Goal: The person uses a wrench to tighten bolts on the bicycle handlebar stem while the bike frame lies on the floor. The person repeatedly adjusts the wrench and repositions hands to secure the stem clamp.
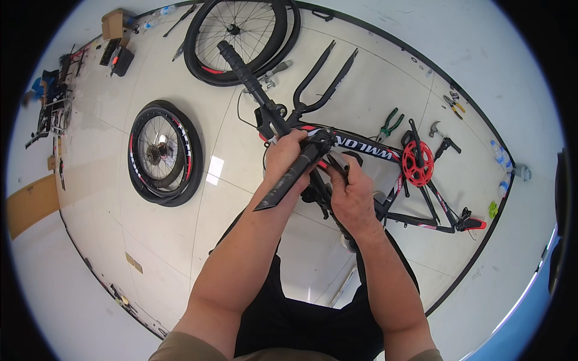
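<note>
My left hand [283,159] is closed where a black seatpost [289,180] crosses the handlebar [256,87] of a bike. The seatpost's slant-cut end points toward me, lying across my left wrist; its clamp head is just beyond my fingers. What those fingers wrap round is partly hidden. Close by on the right, my right hand [352,195] is closed in a pinch beside the clamp head. A small dark piece shows at its fingertips, too small to name. Under both hands lies the black, white and red bike frame [367,147], its red chainring [417,162] to the right.
A black fork [330,96] lies beyond the frame. Wheels rest at the far side [198,42] and at the left [137,156]. Green-handled pliers [390,126], a hammer [436,129] and yellow-handled pliers [454,105] lie to the right. Boxes [114,27] stand far left.
</note>
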`<state>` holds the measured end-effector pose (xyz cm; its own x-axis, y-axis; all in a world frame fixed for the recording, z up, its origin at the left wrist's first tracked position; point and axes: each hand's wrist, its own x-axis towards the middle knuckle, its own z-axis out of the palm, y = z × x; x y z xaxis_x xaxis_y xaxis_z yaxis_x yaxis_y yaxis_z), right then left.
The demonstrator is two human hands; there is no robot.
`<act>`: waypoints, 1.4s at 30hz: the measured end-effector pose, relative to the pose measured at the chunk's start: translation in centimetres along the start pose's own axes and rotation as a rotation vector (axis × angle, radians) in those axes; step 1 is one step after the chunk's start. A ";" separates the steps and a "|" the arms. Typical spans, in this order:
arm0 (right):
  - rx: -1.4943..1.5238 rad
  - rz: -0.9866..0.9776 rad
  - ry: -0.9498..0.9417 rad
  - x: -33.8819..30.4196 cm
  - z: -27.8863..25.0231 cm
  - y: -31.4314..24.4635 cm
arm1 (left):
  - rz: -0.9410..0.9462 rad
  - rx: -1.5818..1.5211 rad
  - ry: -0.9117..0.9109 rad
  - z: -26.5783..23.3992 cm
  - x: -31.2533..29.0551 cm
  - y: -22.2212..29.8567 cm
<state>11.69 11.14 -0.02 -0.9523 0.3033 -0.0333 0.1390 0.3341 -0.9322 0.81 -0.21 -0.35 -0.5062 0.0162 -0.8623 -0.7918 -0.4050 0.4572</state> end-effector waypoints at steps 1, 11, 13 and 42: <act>-0.006 -0.009 0.005 0.0 0.0 0.0 | -0.004 0.004 0.003 0.0 0.1 0.0; -0.009 0.058 -0.044 0.2 -0.8 -1.8 | -0.009 -0.023 -0.026 -0.2 0.2 0.0; -0.019 0.017 -0.010 0.2 -0.9 -1.7 | -0.018 -0.040 -0.013 -0.2 0.3 0.0; 0.849 0.840 -0.376 2.0 -4.2 -1.6 | -0.014 -0.029 -0.014 0.3 -0.4 0.7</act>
<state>10.67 14.91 2.93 -0.6922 -0.1765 -0.6998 0.6548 -0.5614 -0.5061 0.34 -0.25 0.40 -0.4996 0.0347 -0.8656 -0.7890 -0.4306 0.4381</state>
